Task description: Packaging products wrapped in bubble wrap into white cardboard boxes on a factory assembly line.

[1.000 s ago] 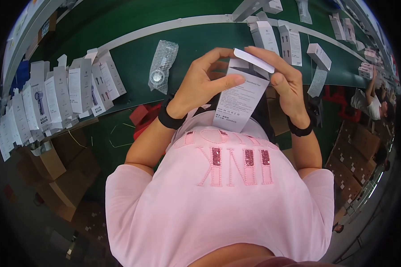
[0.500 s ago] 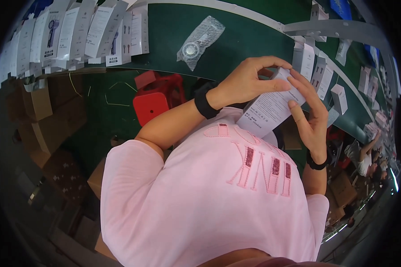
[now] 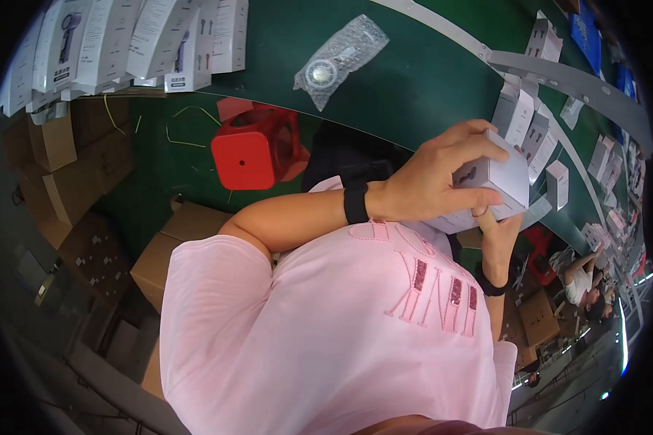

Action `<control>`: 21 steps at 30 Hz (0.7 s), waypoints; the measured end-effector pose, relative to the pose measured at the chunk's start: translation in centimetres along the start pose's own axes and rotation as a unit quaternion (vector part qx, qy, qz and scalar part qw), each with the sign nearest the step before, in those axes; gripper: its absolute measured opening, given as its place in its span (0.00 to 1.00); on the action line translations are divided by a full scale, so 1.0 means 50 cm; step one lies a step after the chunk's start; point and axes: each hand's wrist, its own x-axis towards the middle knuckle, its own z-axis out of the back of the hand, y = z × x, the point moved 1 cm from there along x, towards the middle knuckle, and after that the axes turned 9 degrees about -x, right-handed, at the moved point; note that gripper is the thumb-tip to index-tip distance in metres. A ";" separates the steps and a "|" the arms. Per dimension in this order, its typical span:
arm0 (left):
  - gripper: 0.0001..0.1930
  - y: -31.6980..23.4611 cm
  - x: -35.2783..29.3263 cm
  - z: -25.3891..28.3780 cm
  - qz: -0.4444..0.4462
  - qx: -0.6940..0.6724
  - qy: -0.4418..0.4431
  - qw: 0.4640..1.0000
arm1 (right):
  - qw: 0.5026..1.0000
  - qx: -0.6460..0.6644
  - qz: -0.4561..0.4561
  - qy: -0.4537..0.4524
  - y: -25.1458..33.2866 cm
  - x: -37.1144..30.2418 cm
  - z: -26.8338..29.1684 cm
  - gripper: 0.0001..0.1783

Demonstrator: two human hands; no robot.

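Between both hands, in front of my chest, is a small white carton (image 3: 506, 181), its closed end facing up and right and a dark printed picture on one side. My left hand (image 3: 446, 170) grips it from the left, with fingers over the top and the thumb along the near side. Below it, my right hand (image 3: 500, 235) holds the lower right part, its fingers mostly hidden behind the carton. On the green table (image 3: 428, 83) lies a bubble-wrapped item (image 3: 341, 61) with a round silvery part, apart from both hands.
White cartons (image 3: 112, 43) stand in a row at the far left. More cartons (image 3: 515, 109) stand right, beside a curved grey metal rail (image 3: 566, 80). A red stool (image 3: 243, 159) and brown cardboard boxes (image 3: 178, 235) are on the floor to the left. Other people (image 3: 577, 279) sit far right.
The carton has turned so its end now faces up and right, and it sits lower right. My left hand has shifted over its top; my right hand has dropped beneath it.
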 end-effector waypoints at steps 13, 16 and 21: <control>0.21 0.161 0.019 -0.059 0.239 0.176 0.057 0.953 | 0.869 0.214 -0.004 -0.447 -0.345 0.025 0.542 0.25; 0.21 0.166 0.064 -0.103 0.270 0.191 0.040 0.943 | 0.817 0.205 -0.006 -0.539 -0.418 -0.056 0.699 0.24; 0.22 0.165 0.136 -0.162 0.215 0.197 0.018 0.956 | 0.862 0.230 -0.062 -0.448 -0.574 -0.101 0.792 0.26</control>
